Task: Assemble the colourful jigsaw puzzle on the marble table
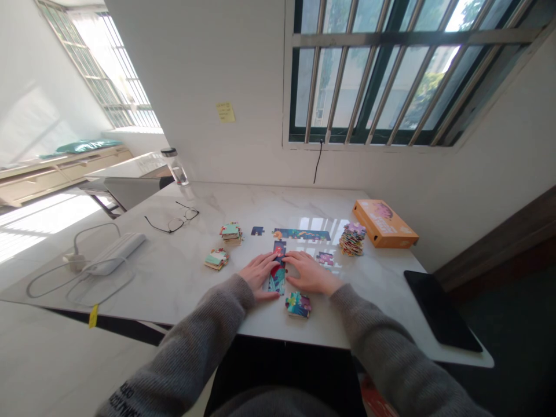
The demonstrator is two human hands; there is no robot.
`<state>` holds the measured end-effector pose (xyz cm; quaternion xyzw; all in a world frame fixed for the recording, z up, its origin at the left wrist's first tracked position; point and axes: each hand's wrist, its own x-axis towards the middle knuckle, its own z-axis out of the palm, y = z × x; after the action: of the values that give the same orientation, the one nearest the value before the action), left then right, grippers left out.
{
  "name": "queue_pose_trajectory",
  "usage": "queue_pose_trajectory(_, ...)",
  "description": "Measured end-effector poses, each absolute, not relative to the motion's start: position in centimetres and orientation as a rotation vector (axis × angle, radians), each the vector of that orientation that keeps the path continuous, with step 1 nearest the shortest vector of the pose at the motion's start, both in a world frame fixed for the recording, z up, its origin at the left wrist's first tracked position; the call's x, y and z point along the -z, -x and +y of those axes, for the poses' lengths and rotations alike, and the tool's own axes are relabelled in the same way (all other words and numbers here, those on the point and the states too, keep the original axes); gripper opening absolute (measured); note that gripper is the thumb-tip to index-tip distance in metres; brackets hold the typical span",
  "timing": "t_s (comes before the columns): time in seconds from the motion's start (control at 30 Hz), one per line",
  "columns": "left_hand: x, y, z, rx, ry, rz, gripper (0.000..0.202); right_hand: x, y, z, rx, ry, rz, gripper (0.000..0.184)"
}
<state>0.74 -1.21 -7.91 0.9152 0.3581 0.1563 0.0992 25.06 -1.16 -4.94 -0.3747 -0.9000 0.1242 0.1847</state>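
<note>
A vertical strip of joined jigsaw puzzle pieces [277, 281] lies on the table between my hands. My left hand [259, 274] rests flat along its left side, fingers stretched and thumb apart near the lower end. From the right, my right hand [310, 273] touches the strip's edge with fingertips and thumb spread. Above it lies a horizontal strip of joined pieces [304, 234]; whether the two strips connect is hard to tell. A small pile of puzzle pieces [297, 304] sits just below my right hand. One pink-purple piece [325, 258] lies beyond that hand.
Puzzle stacks stand at left [231, 233], lower left [216, 259] and right [351, 239]. A dark loose piece [258, 230] lies near the strips. An orange box [384, 224], black tablet [441, 310], glasses [176, 223], bottle [176, 167] and corded power strip [113, 253] surround them.
</note>
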Motion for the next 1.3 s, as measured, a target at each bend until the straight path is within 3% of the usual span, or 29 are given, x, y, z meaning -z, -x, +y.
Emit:
queue_pose_trajectory(0.73, 7.8, 3.4, -3.3, -0.554, -2.659, 1.256, 0.077, 5.8, -22.0, 0.2, -0.343, 0.953, -2.514, 0.047)
queue_pose_trajectory(1.07, 7.8, 3.6, -3.2, -0.565, -2.614, 1.251, 0.073, 3.8, -25.9, -1.7, -0.382, 1.026, -2.207, 0.019)
queue_pose_trajectory(1.3, 7.6, 3.8, -3.2, -0.599, -2.585, 1.230, 0.061, 3.7, -27.4, -8.3, -0.528, 0.962, -2.222, 0.014)
